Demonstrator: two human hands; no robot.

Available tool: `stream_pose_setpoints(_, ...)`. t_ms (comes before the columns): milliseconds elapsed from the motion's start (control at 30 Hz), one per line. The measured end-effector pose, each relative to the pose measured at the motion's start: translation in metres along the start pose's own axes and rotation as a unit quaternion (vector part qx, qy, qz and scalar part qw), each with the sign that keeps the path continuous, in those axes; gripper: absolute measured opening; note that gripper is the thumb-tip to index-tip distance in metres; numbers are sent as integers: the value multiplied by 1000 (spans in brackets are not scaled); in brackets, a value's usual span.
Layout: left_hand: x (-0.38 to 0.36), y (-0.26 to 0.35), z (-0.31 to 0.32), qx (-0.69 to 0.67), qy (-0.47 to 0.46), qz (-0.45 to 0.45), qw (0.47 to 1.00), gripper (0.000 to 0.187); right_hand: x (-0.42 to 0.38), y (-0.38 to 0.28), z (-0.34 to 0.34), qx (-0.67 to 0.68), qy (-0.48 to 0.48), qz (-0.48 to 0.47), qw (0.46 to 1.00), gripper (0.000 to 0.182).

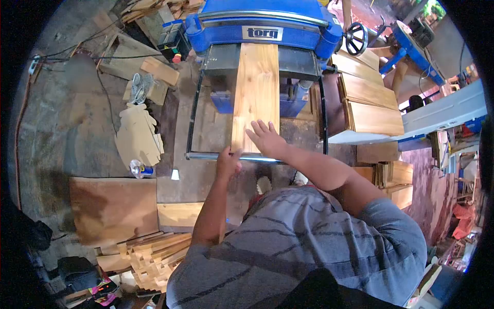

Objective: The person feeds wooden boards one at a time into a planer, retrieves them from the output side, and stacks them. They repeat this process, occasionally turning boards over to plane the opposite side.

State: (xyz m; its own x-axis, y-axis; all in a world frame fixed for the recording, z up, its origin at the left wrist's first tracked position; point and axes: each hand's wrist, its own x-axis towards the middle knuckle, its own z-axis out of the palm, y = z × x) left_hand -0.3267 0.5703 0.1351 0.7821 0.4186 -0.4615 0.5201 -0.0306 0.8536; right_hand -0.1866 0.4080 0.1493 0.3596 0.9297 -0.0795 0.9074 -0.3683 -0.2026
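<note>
A long wooden board (257, 87) lies on the infeed side of a blue thickness planer (262, 15) marked "torq", with its far end at the machine's opening. My left hand (228, 160) is closed on the board's near left corner, beside the front roller bar (206, 156). Flat on top of the board, near its right edge, rests my right hand (266, 140) with fingers spread. The board's near end is partly hidden by my hands.
On the right are stacked boards (373, 116) and a handwheel (356, 38). At left lie a cardboard piece (138, 135), a plastic bottle (140, 169) and a brown sheet (113, 206). A pile of wood pieces (154, 260) sits at lower left; cables cross the floor.
</note>
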Motion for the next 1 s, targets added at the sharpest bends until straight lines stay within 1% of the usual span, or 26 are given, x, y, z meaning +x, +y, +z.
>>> stream_pose_setpoints(33,1,-3,0,-32,5,4,999,34,4,2,3,-8,21,-2,1000,81)
stream_pose_setpoints(67,2,-8,0,-31,3,1,1000,34,7,4,5,-26,23,0,999,81)
stream_pose_setpoints(167,10,-21,-3,-47,10,-9,999,37,12,8,-2,-14,-3,12,1000,83)
stream_pose_setpoints(233,11,-26,-6,-113,-25,-22,993,40,17,12,-3,-19,-10,17,1000,85)
stream_pose_setpoints(300,11,-28,-7,-87,-22,-16,996,39,21,15,-5,-24,-16,22,999,87)
stream_pose_setpoints(367,9,-25,-7,-62,-19,-7,998,38,26,17,-9,1,-38,37,999,75)
stream_pose_setpoints(400,7,-24,-6,-48,-8,-6,999,37,29,20,-8,0,-37,39,999,75)
stream_pose_setpoints(467,5,-21,-6,-33,1,-5,999,36,34,26,-1,-29,-34,36,998,94)
stream_pose_setpoints(600,5,-20,-8,-42,-22,-4,999,36,37,39,5,-27,-17,26,999,95)
stream_pose_setpoints(767,12,-20,-7,-57,-21,4,998,37,44,51,-11,-7,-62,38,997,96)
stream_pose_setpoints(800,11,-20,-8,-39,-22,-12,999,38,44,53,-12,-6,-60,39,997,96)
stream_pose_setpoints(867,10,-18,-8,-17,-25,-28,999,39,45,50,-25,0,-53,32,998,84)
stream_pose_setpoints(1000,8,-11,-8,-15,-24,-33,999,40,60,60,-22,7,-33,36,999,84)
